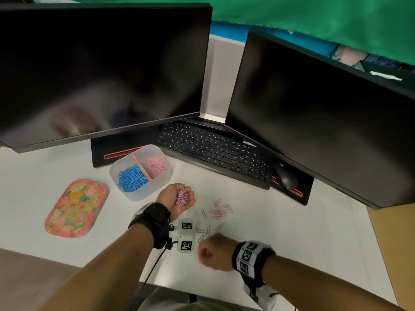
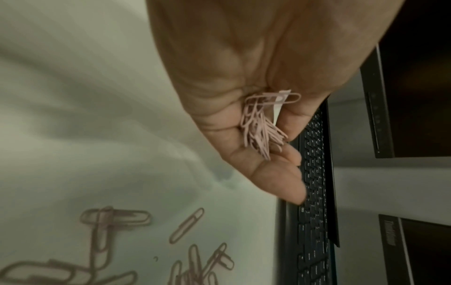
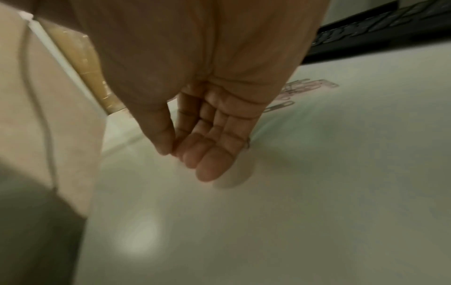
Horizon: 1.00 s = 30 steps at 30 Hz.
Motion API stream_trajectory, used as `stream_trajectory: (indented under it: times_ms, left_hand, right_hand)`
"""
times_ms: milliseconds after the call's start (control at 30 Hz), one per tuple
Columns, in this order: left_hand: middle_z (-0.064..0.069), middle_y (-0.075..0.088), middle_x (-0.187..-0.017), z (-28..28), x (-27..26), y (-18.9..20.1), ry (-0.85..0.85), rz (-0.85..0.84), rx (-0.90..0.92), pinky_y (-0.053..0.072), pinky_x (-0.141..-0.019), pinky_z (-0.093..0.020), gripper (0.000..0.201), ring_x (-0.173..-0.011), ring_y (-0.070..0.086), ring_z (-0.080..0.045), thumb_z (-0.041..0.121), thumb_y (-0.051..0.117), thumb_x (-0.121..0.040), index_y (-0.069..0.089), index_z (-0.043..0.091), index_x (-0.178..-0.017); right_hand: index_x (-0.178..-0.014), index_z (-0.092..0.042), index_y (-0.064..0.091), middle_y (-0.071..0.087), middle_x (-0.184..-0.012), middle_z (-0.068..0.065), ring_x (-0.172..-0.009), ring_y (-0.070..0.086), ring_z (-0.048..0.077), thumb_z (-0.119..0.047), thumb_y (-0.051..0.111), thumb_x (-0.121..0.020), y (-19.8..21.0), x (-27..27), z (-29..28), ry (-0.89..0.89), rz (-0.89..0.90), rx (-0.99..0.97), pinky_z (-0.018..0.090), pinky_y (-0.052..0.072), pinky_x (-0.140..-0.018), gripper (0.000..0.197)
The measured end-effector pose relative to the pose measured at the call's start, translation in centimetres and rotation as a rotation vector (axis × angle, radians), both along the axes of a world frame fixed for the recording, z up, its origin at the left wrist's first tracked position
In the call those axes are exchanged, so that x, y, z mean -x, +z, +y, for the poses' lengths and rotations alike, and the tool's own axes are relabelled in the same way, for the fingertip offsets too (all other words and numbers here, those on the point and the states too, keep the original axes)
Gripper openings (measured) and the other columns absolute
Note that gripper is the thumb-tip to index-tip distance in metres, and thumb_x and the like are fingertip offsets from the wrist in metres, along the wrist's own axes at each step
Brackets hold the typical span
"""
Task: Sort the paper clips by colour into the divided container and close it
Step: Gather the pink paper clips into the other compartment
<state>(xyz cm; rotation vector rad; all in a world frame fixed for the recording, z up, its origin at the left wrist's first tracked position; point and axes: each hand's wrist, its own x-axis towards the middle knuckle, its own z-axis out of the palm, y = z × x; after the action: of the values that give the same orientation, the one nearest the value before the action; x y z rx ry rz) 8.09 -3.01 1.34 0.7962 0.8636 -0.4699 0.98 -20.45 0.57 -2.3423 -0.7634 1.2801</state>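
A translucent divided container (image 1: 143, 195) stands open on the white desk, with blue paper clips (image 1: 131, 178) in its left compartment and pink paper clips (image 1: 155, 167) in its right. My left hand (image 1: 179, 196) lies palm up just right of it, fingers curled round a bunch of pink clips (image 2: 262, 128). More loose pink clips (image 1: 219, 211) lie scattered on the desk, some (image 2: 187, 224) beneath the left wrist. My right hand (image 1: 213, 252) hovers low near the front edge, thumb (image 3: 161, 138) touching the fingertips; no clip shows between them.
The floral lid (image 1: 76, 207) lies left of the container. A black keyboard (image 1: 215, 151) and mouse (image 1: 286, 178) sit behind, under two dark monitors (image 1: 101, 70). The desk's front edge runs close under my forearms. A brown surface (image 1: 393, 243) borders the desk on the right.
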Motion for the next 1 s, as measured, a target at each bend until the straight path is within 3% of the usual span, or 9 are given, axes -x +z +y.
stream_trajectory:
  times_ms: [200, 300, 433, 567, 667, 833, 933, 1000]
  left_hand:
    - [-0.007, 0.056, -0.054, -0.2, 0.3, 0.2, -0.030, -0.013, -0.011, 0.054, -0.048, -0.022, 0.032, -0.056, 0.053, -0.018, 0.015, 0.039, -0.096, 0.056, 0.006, -0.070]
    - [-0.007, 0.055, -0.055, 0.2, 0.5, 0.1, -0.029, -0.033, -0.015, 0.052, -0.047, -0.021, 0.029, -0.055, 0.049, -0.018, 0.013, 0.040, -0.093, 0.056, 0.005, -0.071]
    - [-0.006, 0.054, -0.057, 0.8, 0.8, -0.4, -0.020, -0.044, -0.014, 0.049, -0.046, -0.020, 0.024, -0.045, 0.050, -0.015, 0.013, 0.042, -0.091, 0.057, 0.005, -0.074]
    - [-0.005, 0.054, -0.057, 0.8, 1.2, -0.8, -0.017, -0.052, -0.044, 0.049, -0.046, -0.021, 0.024, -0.047, 0.050, -0.015, 0.012, 0.042, -0.091, 0.059, 0.006, -0.076]
    - [-0.004, 0.053, -0.056, 0.5, 1.3, -0.8, 0.000, -0.054, -0.052, 0.047, -0.046, -0.020, 0.023, -0.045, 0.049, -0.015, 0.011, 0.042, -0.091, 0.059, 0.007, -0.076]
    - [-0.004, 0.052, -0.056, 0.1, 1.4, -0.7, 0.011, -0.046, -0.059, 0.047, -0.044, -0.020, 0.022, -0.046, 0.048, -0.015, 0.011, 0.043, -0.089, 0.057, 0.008, -0.072]
    - [-0.004, 0.053, -0.054, 0.3, 1.5, -0.7, 0.015, -0.047, -0.056, 0.047, -0.043, -0.019, 0.022, -0.043, 0.049, -0.015, 0.011, 0.043, -0.089, 0.056, 0.009, -0.072]
    - [-0.004, 0.053, -0.054, 0.4, 1.5, -0.7, 0.012, -0.045, -0.059, 0.047, -0.044, -0.019, 0.021, -0.042, 0.049, -0.014, 0.011, 0.043, -0.089, 0.056, 0.009, -0.072]
  right_hand:
    - [-0.090, -0.016, 0.062, 0.061, -0.091, -0.002, -0.081, 0.058, 0.014, -0.020, 0.053, -0.090, -0.4, -3.6, -0.1, -0.271, -0.153, -0.064, 0.030, 0.053, -0.078, 0.010]
    - [-0.081, -0.016, 0.061, 0.060, -0.084, -0.001, -0.077, 0.056, 0.016, -0.030, 0.055, -0.089, 0.5, -3.9, -1.2, -0.232, -0.205, -0.019, 0.030, 0.050, -0.074, 0.017]
    - [-0.073, -0.010, 0.058, 0.058, -0.076, 0.005, -0.071, 0.055, 0.020, -0.036, 0.055, -0.087, 1.3, -2.4, -4.7, -0.097, -0.091, 0.195, 0.024, 0.042, -0.062, 0.030]
    - [-0.078, -0.012, 0.062, 0.063, -0.081, 0.000, -0.083, 0.063, 0.023, -0.032, 0.054, -0.087, 0.1, -1.3, -5.7, -0.059, -0.001, 0.210, 0.025, 0.047, -0.074, 0.023]
    - [-0.088, -0.013, 0.064, 0.068, -0.094, 0.003, -0.090, 0.063, 0.021, -0.025, 0.051, -0.087, -0.5, -2.8, -4.3, -0.185, -0.091, 0.105, 0.032, 0.053, -0.084, 0.018]
    - [-0.088, -0.018, 0.058, 0.061, -0.101, 0.000, -0.089, 0.057, 0.015, -0.022, 0.054, -0.087, 0.0, -4.5, -2.9, -0.424, -0.336, -0.015, 0.032, 0.052, -0.084, 0.006]
    - [-0.094, -0.025, 0.051, 0.053, -0.108, -0.007, -0.100, 0.053, 0.011, -0.026, 0.056, -0.088, 0.4, -3.2, -2.5, -0.272, -0.448, -0.061, 0.026, 0.048, -0.087, 0.008]
    - [-0.103, -0.024, 0.055, 0.050, -0.104, -0.011, -0.095, 0.051, 0.008, -0.024, 0.055, -0.091, 0.4, -2.2, -1.1, -0.155, -0.345, -0.120, 0.023, 0.045, -0.086, 0.012]
